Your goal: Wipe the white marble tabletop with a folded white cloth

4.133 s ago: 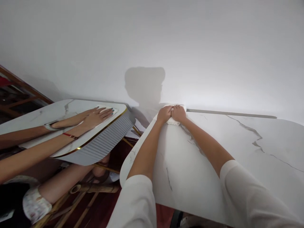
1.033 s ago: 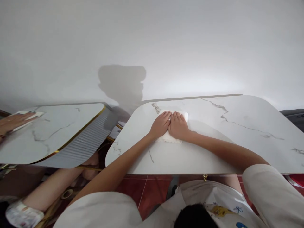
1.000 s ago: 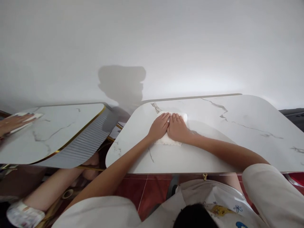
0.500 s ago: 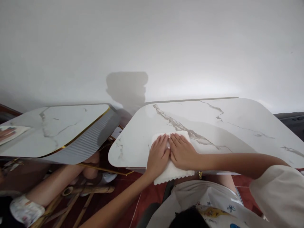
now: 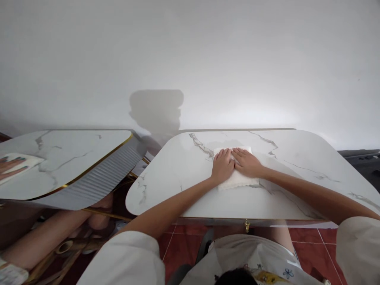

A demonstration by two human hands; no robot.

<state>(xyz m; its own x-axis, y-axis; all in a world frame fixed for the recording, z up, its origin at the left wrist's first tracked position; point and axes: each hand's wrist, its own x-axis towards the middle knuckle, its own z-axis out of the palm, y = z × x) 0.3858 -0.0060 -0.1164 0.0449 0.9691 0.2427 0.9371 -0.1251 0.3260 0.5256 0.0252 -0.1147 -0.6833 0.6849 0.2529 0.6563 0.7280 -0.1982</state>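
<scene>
A folded white cloth (image 5: 237, 180) lies on the white marble table (image 5: 285, 190) in front of me. My left hand (image 5: 223, 164) and my right hand (image 5: 247, 161) rest side by side on top of it, palms down and fingers stretched flat toward the wall. Both hands press the cloth against the tabletop, a little past the table's middle. My white sleeves show at the bottom of the view.
A second marble table (image 5: 74, 158) with a gold rim and ribbed side stands to the left. Another person's hand (image 5: 8, 165) lies flat on a white cloth there. A white wall rises behind both tables. Red floor tiles (image 5: 305, 237) show below.
My hands and the cloth were at the table's near edge half a second ago, the cloth hanging over it. They have slid away from me and a little right, toward the wall.
</scene>
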